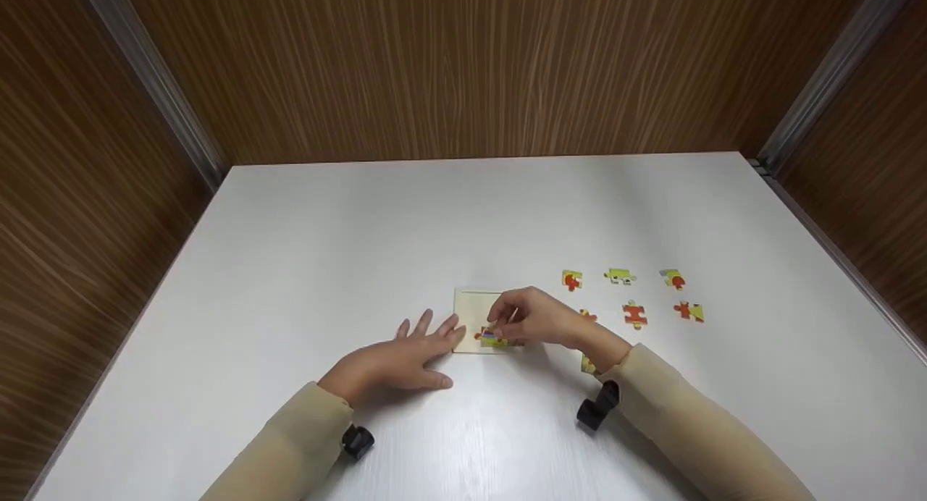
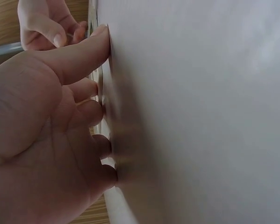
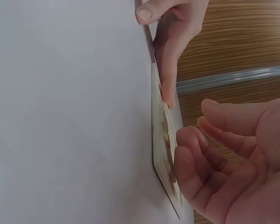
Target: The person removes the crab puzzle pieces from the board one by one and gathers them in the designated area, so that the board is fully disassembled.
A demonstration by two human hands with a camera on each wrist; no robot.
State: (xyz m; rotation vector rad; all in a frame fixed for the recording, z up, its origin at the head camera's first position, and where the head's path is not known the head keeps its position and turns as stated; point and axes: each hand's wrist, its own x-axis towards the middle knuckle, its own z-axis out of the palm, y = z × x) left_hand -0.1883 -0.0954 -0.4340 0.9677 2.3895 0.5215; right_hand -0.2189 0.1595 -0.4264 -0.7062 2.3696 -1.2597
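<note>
A pale, shallow puzzle tray (image 1: 471, 305) lies flat on the table. Inside, along its near side, sit colourful jigsaw pieces (image 1: 495, 340), partly covered by my right hand (image 1: 532, 316). That hand bends over them with loosely curved fingers; in the right wrist view its lower fingertips (image 3: 184, 168) are right at the tray's surface. Its thumb stands apart from them, and nothing shows between. My left hand (image 1: 402, 360) spreads its fingers at the tray's left edge, with a fingertip on the rim. Seen from the left wrist, the left thumb (image 2: 90, 49) rests on the tabletop.
Several loose jigsaw pieces lie right of the tray, among them a red one (image 1: 634, 315) and a yellow-green one (image 1: 620, 276). Another piece (image 1: 588, 363) is partly under the right forearm. Wood-grain panels (image 1: 463, 66) enclose the white table (image 1: 326, 233) at back and sides.
</note>
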